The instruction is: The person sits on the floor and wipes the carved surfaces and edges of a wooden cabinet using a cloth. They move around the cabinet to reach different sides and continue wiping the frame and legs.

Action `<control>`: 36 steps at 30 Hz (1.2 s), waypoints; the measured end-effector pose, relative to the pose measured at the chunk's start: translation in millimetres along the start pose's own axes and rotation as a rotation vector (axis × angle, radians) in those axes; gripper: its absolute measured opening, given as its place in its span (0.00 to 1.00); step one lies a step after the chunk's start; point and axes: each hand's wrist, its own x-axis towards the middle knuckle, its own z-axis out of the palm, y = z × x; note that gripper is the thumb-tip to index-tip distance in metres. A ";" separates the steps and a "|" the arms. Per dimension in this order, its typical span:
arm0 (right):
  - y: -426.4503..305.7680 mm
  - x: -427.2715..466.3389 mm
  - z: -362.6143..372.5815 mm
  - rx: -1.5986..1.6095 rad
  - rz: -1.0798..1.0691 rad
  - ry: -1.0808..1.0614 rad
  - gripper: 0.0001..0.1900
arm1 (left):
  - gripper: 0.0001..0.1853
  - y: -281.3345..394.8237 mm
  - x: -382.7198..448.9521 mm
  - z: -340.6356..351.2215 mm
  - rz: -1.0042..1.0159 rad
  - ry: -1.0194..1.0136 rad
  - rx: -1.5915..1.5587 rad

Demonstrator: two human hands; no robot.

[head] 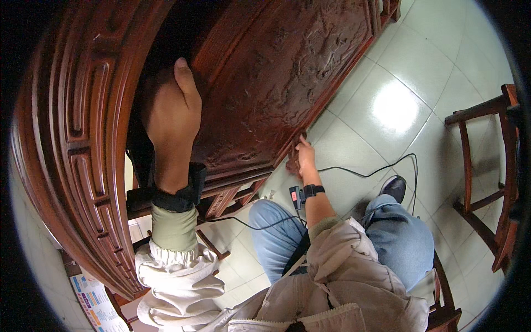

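My left hand (174,110) reaches into the dark gap between a curved wooden edge with carved mouldings (89,116) and a dark red-brown carved wooden panel (274,83). Its thumb points up the picture; the other fingers are lost in shadow. Lower and to the right, my right hand (305,154) is at the panel's lower border, fingers bent towards the wood. Beside it shows a small reddish-brown thing (293,162), which cannot be told as cloth or carved wood. Whether either hand grips anything is not clear.
A black cable (361,174) runs across the tiled floor (369,116) and over my knee. Wooden chairs stand at the right (468,162) and lower right (446,307). A small black device (295,197) hangs beside my right wrist. A printed sheet (97,303) lies lower left.
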 end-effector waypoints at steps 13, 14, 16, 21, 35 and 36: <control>156.3 39.2 3.0 -0.139 -0.073 -0.233 0.18 | 0.32 -0.1 1.0 -0.4 -0.041 -0.062 -0.065; 159.6 42.9 -0.5 -0.350 -0.123 -0.258 0.18 | 0.32 -0.2 1.5 -0.2 -0.037 -0.070 -0.084; 156.2 45.2 -6.2 -0.927 -0.171 -0.283 0.17 | 0.32 -0.2 1.0 -0.4 -0.083 -0.126 -0.082; 116.8 18.0 -17.5 -0.712 -0.130 -0.018 0.12 | 0.32 0.5 -1.8 -1.1 -0.036 -0.055 -0.047; 117.5 -33.0 6.8 -1.149 -0.287 -0.263 0.38 | 0.32 0.3 -2.9 0.6 -0.029 -0.053 -0.052; 118.0 -36.6 4.1 -1.212 -0.278 -0.295 0.38 | 0.31 0.4 -3.7 0.1 -0.046 -0.062 -0.050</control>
